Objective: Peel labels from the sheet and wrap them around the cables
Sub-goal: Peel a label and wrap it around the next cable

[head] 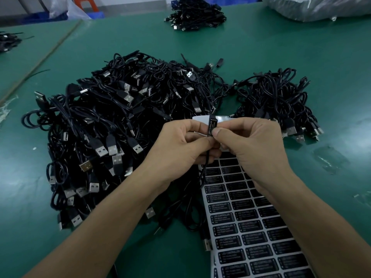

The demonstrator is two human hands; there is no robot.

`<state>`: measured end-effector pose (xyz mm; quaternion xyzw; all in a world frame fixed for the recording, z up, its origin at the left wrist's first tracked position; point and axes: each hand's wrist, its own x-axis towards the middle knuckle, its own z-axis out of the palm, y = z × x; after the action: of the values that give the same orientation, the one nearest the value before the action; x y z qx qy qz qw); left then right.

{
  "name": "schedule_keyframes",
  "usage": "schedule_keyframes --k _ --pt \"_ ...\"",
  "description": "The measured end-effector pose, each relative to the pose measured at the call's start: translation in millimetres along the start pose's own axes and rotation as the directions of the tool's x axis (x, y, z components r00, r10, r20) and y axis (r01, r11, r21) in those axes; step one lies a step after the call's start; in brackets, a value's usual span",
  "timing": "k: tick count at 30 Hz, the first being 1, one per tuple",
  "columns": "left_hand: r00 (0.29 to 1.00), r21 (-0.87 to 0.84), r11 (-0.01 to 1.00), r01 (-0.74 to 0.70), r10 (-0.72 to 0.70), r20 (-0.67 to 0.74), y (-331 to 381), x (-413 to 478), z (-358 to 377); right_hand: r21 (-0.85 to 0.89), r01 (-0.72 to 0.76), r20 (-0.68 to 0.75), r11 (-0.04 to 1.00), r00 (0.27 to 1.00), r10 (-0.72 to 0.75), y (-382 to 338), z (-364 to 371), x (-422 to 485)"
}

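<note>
Thin black cable (206,163) is held upright between both hands, above the far end of the label sheet. Left hand (180,145): fingers curled, thumb and forefinger pinched on the cable's inline block. Right hand (255,145): same block pinched from the other side, thumbs nearly touching. Black label with white "LED CONTROLLER" print (211,127) is seen lengthwise on the block, between the fingertips; whether it is wrapped all the way round cannot be told.

White backing sheet with rows of black rectangular labels (251,227) is laid flat on the green table mat (261,57), partly covered by the right forearm. Its far end, behind the hands, is bare white.

Large heap of black USB cables (120,127) is piled left of the hands, touching the sheet's left edge. Smaller heap of black cables (281,101) is placed to the right. A third black cable pile (194,15) is seen at the far side, well apart, near a clear plastic bag (321,7).
</note>
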<state>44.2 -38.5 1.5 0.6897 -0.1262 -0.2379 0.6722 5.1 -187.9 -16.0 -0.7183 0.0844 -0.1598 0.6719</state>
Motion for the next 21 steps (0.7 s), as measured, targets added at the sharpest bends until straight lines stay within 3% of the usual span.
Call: schedule_keyframes --k 12,21 --pt "0.999 0.032 0.999 -0.013 0.014 -0.041 1.1 -1.0 3.4 -0.143 0.079 -0.035 0.987 0.996 -0.084 0.2 -0.7 -1.5" --pt "0.999 0.021 1.000 -0.012 0.014 -0.051 1.7 -1.2 4.3 -0.157 0.099 -0.052 0.983 0.993 -0.108 -0.3 -0.3 -2.5"
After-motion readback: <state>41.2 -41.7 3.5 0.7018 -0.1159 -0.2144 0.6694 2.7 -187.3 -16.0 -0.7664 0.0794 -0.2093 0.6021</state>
